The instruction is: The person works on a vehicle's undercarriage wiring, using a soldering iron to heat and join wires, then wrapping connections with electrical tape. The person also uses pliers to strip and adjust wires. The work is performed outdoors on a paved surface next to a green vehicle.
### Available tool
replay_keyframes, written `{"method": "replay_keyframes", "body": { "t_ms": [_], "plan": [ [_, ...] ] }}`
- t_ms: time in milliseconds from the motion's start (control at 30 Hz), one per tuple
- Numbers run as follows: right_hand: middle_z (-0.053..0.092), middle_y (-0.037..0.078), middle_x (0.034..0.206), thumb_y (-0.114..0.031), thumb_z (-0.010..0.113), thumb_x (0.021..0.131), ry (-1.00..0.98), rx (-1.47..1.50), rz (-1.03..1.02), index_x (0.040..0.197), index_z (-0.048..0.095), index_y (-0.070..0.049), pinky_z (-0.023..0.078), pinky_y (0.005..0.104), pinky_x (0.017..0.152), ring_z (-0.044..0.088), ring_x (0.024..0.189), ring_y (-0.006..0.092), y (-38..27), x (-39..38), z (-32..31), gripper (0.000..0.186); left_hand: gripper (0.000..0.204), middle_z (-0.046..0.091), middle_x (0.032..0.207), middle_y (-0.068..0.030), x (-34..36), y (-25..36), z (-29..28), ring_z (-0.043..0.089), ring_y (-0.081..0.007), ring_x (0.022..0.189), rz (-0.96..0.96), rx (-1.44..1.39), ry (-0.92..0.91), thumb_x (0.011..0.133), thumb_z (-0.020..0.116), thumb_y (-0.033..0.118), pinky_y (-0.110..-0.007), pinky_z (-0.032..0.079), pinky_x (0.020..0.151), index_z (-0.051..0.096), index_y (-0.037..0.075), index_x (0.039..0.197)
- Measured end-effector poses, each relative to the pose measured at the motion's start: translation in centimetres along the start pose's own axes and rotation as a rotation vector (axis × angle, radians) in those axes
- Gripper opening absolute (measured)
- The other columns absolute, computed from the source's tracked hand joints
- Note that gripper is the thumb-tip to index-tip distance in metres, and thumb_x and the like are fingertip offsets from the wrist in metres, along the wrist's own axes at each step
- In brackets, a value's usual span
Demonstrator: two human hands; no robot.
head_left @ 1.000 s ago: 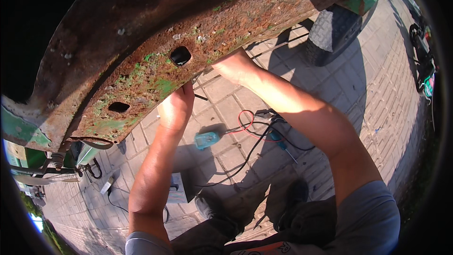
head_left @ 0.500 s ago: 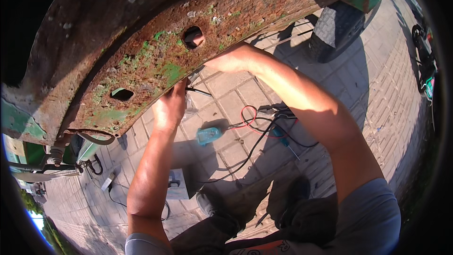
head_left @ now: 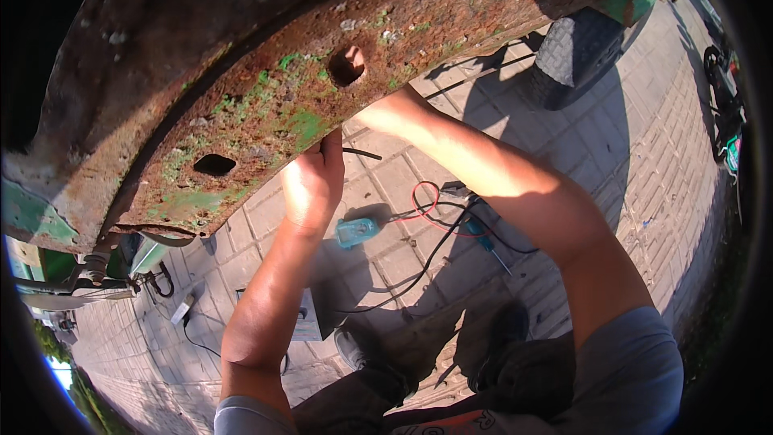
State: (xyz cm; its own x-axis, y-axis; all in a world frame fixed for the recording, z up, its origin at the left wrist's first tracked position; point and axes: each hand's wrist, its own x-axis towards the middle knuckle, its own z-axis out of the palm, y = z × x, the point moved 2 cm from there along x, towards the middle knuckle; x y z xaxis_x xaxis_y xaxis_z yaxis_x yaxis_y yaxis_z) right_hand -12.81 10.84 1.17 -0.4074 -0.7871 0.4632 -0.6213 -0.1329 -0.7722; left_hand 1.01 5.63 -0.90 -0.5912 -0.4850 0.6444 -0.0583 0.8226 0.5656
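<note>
A rusty metal panel point(head_left: 266, 125) with patches of green paint and moss crosses above me. My left hand point(head_left: 314, 181) reaches up behind its lower edge, curled, thumb upright; whatever its fingers grip is hidden. A short black cable or hose end point(head_left: 362, 153) sticks out to the right beside that thumb. My right hand point(head_left: 354, 56) is mostly concealed behind the panel; a bit of skin shows through the upper hole. Its wrist bends under the edge, to the right of my left hand, and its fingers cannot be made out.
On the paving lie a teal device point(head_left: 357, 232), red and black cables point(head_left: 427, 209), a screwdriver point(head_left: 495, 251) and a grey box point(head_left: 307, 318). A small white block point(head_left: 183, 310) with a cord lies left. A tyre point(head_left: 564, 56) stands at the upper right.
My left hand has shifted right and a little up along the panel's edge. My right forearm has moved slightly left. The panel appears slightly farther right in view.
</note>
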Motion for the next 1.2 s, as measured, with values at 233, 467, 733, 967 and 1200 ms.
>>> {"method": "replay_keyframes", "body": {
  "t_ms": [233,467,733,967,1200],
  "plan": [
    [0.062,0.018,0.107,-0.037,0.055,0.087,-0.086,-0.018,0.112,0.104,0.06,-0.006,0.045,0.0413,0.086,0.058,0.101,0.0312,-0.2,0.6,0.7,0.036,0.024,0.062,0.083,0.0007,-0.3,0.6,-0.9,0.049,-0.0046,0.071,-0.393,-0.427,-0.112,0.095,0.056,0.017,-0.02,0.044,0.064,0.063,-0.003,0.108],
    [0.06,0.019,0.115,-0.043,0.056,0.09,-0.408,-0.035,-0.156,0.117,0.056,-0.004,0.045,0.0393,0.089,0.056,0.107,0.033,-1.1,-1.4,-2.5,0.047,0.012,0.063,0.087,-0.0006,0.2,0.1,-0.6,0.052,-0.0063,0.075,-0.315,-0.491,-0.022,0.091,0.06,0.006,-0.022,0.046,0.07,0.062,-0.003,0.098],
    [0.063,0.017,0.102,-0.023,0.058,0.089,-0.105,0.058,-0.171,0.113,0.056,0.0,0.048,0.0383,0.081,0.06,0.094,0.0288,-0.8,-1.9,-0.4,0.033,0.02,0.063,0.084,-0.0003,-0.7,0.6,0.5,0.05,-0.0046,0.076,-0.359,-0.406,-0.095,0.094,0.057,0.014,-0.021,0.044,0.068,0.062,-0.005,0.098],
    [0.064,0.018,0.102,-0.028,0.063,0.084,-0.057,0.032,0.067,0.108,0.06,-0.002,0.047,0.0374,0.084,0.06,0.097,0.027,-0.6,-0.4,1.4,0.036,0.021,0.059,0.076,-0.003,-0.2,0.9,-0.9,0.048,-0.0089,0.065,-0.518,-0.586,-0.109,0.093,0.051,0.016,-0.023,0.04,0.059,0.063,-0.002,0.093],
    [0.059,0.018,0.117,-0.031,0.049,0.095,-0.384,-0.065,0.008,0.121,0.054,-0.006,0.043,0.0388,0.092,0.055,0.11,0.0311,-0.4,-2.4,-1.8,0.036,0.019,0.06,0.078,0.0003,0.0,-0.5,-1.4,0.048,-0.0057,0.066,-0.543,-0.636,-0.216,0.093,0.059,0.017,-0.021,0.04,0.06,0.065,0.0,0.097]
  ]
}}
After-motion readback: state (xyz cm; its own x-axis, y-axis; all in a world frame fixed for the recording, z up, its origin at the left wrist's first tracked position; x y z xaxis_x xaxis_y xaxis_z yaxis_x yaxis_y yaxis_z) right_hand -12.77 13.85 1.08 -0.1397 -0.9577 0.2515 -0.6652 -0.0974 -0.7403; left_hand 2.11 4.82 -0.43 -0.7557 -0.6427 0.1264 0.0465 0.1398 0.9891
